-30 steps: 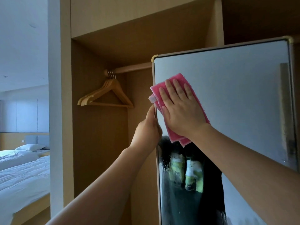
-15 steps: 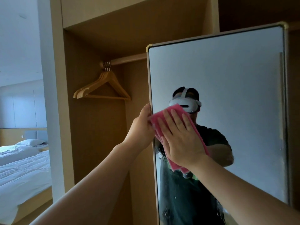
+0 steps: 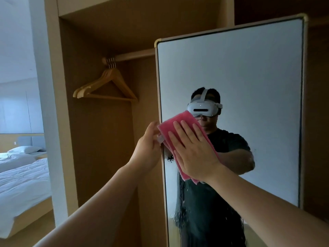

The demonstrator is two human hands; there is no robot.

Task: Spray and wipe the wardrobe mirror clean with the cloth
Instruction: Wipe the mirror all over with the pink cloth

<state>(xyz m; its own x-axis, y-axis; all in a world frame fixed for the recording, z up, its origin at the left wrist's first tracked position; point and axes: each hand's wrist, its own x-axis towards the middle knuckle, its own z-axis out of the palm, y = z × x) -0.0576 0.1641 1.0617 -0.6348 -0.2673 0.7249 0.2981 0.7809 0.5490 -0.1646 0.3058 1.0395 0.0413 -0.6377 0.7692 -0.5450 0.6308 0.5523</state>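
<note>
At the nine o'clock edge of the mirror (image 3: 249, 68), the pink cloth (image 3: 179, 120) lies flat on the glass under the right hand (image 3: 194, 150), whose fingers (image 3: 179, 132) are straight and spread, pressing rather than gripping; the left hand (image 3: 147, 148) grips the mirror's edge, thumb in front, its other fingers hidden behind the frame. Risks, as a judgement: the cloth is only pinned by a flat palm, so a fast stroke could let it slide out or bunch; the droplets (image 3: 179, 207) at six o'clock from the cloth may run and dry into streaks if missed; a hard push may swing the panel should the left hand loosen; that thumb sits in the cloth's path. Count: one mirror; one cloth; two hands; what look like three wooden hangers (image 3: 106, 86) at ten o'clock of the left hand, on one rail (image 3: 135, 55); one bed (image 3: 21, 184) at eight o'clock; no spray bottle in view.
</note>
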